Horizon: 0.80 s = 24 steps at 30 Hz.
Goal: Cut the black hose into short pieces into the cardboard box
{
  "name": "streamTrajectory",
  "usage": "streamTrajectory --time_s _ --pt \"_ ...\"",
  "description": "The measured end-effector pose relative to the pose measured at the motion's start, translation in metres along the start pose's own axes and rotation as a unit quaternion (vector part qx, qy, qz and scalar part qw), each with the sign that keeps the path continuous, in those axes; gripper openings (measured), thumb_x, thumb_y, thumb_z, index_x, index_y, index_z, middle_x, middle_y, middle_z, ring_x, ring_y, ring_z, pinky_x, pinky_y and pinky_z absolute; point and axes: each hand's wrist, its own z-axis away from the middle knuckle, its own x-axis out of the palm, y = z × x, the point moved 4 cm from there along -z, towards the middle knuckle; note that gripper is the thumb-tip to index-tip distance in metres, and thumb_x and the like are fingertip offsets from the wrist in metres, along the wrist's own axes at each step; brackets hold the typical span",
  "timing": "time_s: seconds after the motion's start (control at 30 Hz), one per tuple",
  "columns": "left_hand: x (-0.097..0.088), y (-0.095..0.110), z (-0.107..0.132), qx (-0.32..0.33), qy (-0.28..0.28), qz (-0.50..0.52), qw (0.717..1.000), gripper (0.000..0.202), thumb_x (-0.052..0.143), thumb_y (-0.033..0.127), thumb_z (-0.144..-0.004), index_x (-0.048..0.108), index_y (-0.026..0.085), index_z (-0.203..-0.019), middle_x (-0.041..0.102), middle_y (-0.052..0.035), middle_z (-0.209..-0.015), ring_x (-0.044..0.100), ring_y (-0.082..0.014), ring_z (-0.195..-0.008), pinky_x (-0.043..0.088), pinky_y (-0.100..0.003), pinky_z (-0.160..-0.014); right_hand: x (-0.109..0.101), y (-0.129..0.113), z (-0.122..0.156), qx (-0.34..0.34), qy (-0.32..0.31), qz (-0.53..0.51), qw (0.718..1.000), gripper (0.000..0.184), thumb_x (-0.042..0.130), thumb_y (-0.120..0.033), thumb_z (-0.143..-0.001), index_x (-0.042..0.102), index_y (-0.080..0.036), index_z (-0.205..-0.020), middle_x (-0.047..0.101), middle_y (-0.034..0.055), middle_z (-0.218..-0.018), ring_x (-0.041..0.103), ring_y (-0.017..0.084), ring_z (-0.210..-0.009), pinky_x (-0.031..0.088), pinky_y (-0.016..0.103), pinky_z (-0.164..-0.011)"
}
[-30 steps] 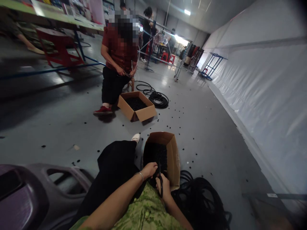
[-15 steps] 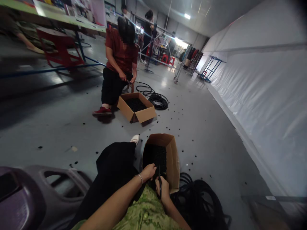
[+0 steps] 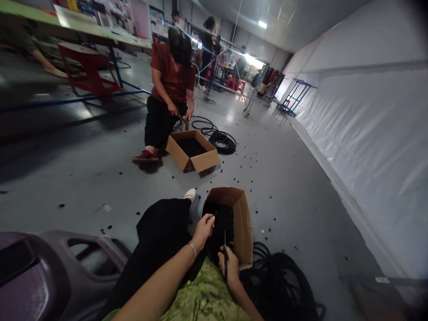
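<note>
Over a cardboard box (image 3: 243, 223) between my legs, my left hand (image 3: 204, 228) is closed in a pinch. The short dark end of a black tube (image 3: 215, 214) pokes out past its fingertips; the rest of it is hidden. My right hand (image 3: 230, 262) is wrapped round the handles of black scissors (image 3: 225, 243), whose blades point away from me into the box. The blades and the left fingertips are apart. Many small black cut pieces (image 3: 224, 215) fill the bottom of the box.
A coil of black tubing (image 3: 281, 281) lies right of my box. Ahead, a seated co-worker (image 3: 174, 76) works over another cardboard box (image 3: 207, 160), beside a second coil (image 3: 224, 141). Small black bits dot the floor. A grey-purple plastic chair (image 3: 56, 272) stands at left, a white sheet wall (image 3: 361, 125) at right.
My left hand has moved up and away from the scissors, toward the far side of the box. The right hand keeps hold of the scissors. The view has shifted slightly.
</note>
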Motion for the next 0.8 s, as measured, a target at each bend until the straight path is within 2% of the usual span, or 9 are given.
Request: streamTrajectory --time_s 0.1,0.17,0.3,0.37,0.43,0.53,0.67,0.77,0.8 --pt "-0.006 0.016 0.004 0.099 0.055 -0.093 0.989 0.03 0.056 0.048 -0.082 0.059 0.019 -0.086 0.049 0.004 -0.061 0.046 -0.0102 -0.052 0.035 -0.021 -0.05 -0.006 -0.015 0.011 -0.088 -0.002 0.02 0.996 0.034 0.063 -0.041 -0.075 0.072 -0.019 -0.099 0.069 0.0025 -0.07 0.063 0.018 -0.061 0.05 0.024 -0.058" --pt "-0.008 0.024 0.008 0.153 0.071 -0.158 0.973 0.024 0.054 0.041 -0.084 0.063 0.019 -0.088 0.057 0.0003 -0.066 0.053 -0.0141 -0.061 0.041 -0.024 -0.059 -0.009 -0.022 0.02 -0.135 -0.019 0.045 0.99 0.03 0.062 -0.033 -0.074 0.074 -0.021 -0.099 0.074 0.0042 -0.084 0.068 0.02 -0.075 0.053 0.026 -0.071" --pt "-0.012 0.032 0.013 0.164 0.118 -0.196 0.96 0.019 0.054 0.036 -0.084 0.063 0.02 -0.088 0.06 -0.001 -0.066 0.058 -0.0176 -0.065 0.044 -0.027 -0.065 -0.014 -0.026 0.031 -0.149 -0.072 0.075 0.983 0.033 0.059 -0.028 -0.071 0.075 -0.022 -0.098 0.075 0.0024 -0.083 0.068 0.02 -0.074 0.052 0.025 -0.072" --pt "-0.015 0.033 0.014 0.153 0.145 -0.165 0.963 0.018 0.055 0.037 -0.084 0.061 0.019 -0.085 0.058 0.0001 -0.064 0.056 -0.0163 -0.062 0.043 -0.026 -0.062 -0.018 -0.024 0.034 -0.14 -0.084 0.075 0.984 0.033 0.059 -0.03 -0.072 0.075 -0.022 -0.099 0.075 0.0025 -0.082 0.068 0.021 -0.073 0.052 0.026 -0.071" --pt "-0.017 0.035 0.014 0.124 0.153 -0.096 0.976 0.023 0.057 0.042 -0.083 0.059 0.019 -0.084 0.054 0.0025 -0.062 0.051 -0.0128 -0.055 0.039 -0.023 -0.053 -0.022 -0.023 0.037 -0.132 -0.103 0.07 0.983 0.034 0.059 -0.033 -0.073 0.076 -0.024 -0.101 0.075 0.0024 -0.083 0.069 0.022 -0.074 0.052 0.027 -0.072" --pt "-0.016 0.044 0.015 0.072 0.12 0.056 0.989 0.033 0.062 0.051 -0.079 0.054 0.019 -0.085 0.047 0.007 -0.06 0.035 -0.006 -0.042 0.026 -0.019 -0.041 -0.027 -0.024 0.048 -0.126 -0.154 0.056 0.978 0.032 0.063 -0.038 -0.071 0.076 -0.028 -0.098 0.075 0.0016 -0.084 0.07 0.029 -0.079 0.053 0.033 -0.073" --pt "-0.015 0.076 0.022 0.101 0.053 0.197 0.974 0.041 0.072 0.051 -0.072 0.049 0.019 -0.083 0.047 0.0085 -0.064 0.03 -0.0017 -0.041 0.023 -0.017 -0.039 -0.043 -0.029 0.067 -0.092 -0.177 0.011 0.98 0.026 0.063 -0.044 -0.073 0.077 -0.032 -0.092 0.076 0.0024 -0.088 0.07 0.037 -0.09 0.053 0.04 -0.08" --pt "-0.021 0.096 0.026 0.119 0.055 0.242 0.961 0.039 0.074 0.046 -0.072 0.049 0.018 -0.083 0.048 0.0079 -0.065 0.032 -0.0012 -0.041 0.024 -0.016 -0.039 -0.063 -0.027 0.084 -0.079 -0.19 -0.015 0.979 0.025 0.064 -0.046 -0.073 0.077 -0.037 -0.093 0.076 0.0022 -0.09 0.07 0.039 -0.096 0.054 0.044 -0.083" --pt "-0.023 0.101 0.028 0.124 0.059 0.253 0.958 0.038 0.074 0.045 -0.073 0.049 0.018 -0.082 0.049 0.0075 -0.066 0.032 -0.0011 -0.042 0.024 -0.016 -0.039 -0.073 -0.023 0.09 -0.07 -0.171 -0.004 0.983 0.023 0.068 -0.046 -0.069 0.078 -0.037 -0.088 0.075 0.0023 -0.086 0.07 0.04 -0.094 0.054 0.045 -0.081"
